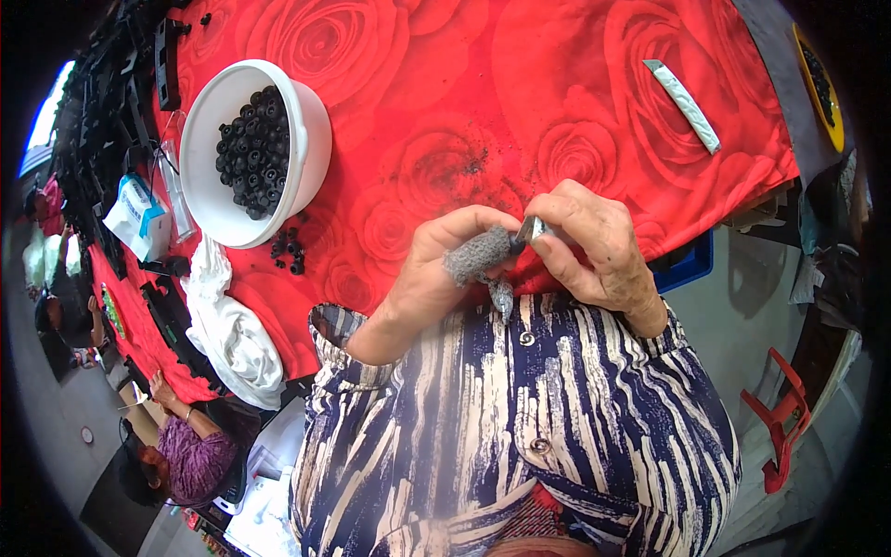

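Hands meet at near edge of red rose tablecloth (557,84): our left hand (436,269), grey-wrapped finger, and right hand (594,246) pinch small metal piece (531,228). White bowl (209,200) of black parts (255,153) near left edge.

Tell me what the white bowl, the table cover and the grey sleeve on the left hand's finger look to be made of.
White bowl: likely plastic, smooth with a soft sheen. Table cover: printed fabric, red roses, matte, draping at the edge. Grey finger sleeve: apparently knitted textile, coarse and fuzzy, worn on the left hand.
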A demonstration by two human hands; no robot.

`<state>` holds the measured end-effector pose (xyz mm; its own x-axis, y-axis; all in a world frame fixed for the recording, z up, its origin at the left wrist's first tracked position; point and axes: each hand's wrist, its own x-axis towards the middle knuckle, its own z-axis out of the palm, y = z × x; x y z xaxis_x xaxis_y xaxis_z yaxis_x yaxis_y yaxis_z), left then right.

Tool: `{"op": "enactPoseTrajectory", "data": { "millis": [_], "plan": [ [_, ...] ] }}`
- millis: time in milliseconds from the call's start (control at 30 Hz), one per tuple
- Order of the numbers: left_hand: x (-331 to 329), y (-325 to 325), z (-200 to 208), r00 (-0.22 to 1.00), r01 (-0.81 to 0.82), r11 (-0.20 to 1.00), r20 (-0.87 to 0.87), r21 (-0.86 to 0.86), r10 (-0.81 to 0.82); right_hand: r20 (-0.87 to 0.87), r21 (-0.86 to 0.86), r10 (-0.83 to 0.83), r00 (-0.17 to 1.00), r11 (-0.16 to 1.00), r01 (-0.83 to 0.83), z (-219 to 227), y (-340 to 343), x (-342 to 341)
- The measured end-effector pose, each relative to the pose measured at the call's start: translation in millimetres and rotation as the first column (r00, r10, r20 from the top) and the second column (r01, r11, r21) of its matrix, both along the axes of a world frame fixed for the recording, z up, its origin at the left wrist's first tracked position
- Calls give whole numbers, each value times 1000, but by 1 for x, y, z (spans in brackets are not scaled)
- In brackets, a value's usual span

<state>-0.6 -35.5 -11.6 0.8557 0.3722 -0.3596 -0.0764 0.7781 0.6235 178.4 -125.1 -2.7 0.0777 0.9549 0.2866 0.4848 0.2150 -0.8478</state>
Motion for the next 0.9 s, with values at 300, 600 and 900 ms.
{"op": "enactPoseTrajectory", "data": {
  "millis": [300,600,900],
  "plan": [
    [3,4,5,999,20,1000,-47,15,-19,-34,87,38,999,996,-35,-1,1,6],
    [3,3,2,995,91,988,50,-122,-85,138,349,-30,990,937,-20,-6,6,-13],
    [-40,22,56,940,-323,791,78,519,332,-21,206,-182,983,961,182,-2,3,-17]
  ]
}}
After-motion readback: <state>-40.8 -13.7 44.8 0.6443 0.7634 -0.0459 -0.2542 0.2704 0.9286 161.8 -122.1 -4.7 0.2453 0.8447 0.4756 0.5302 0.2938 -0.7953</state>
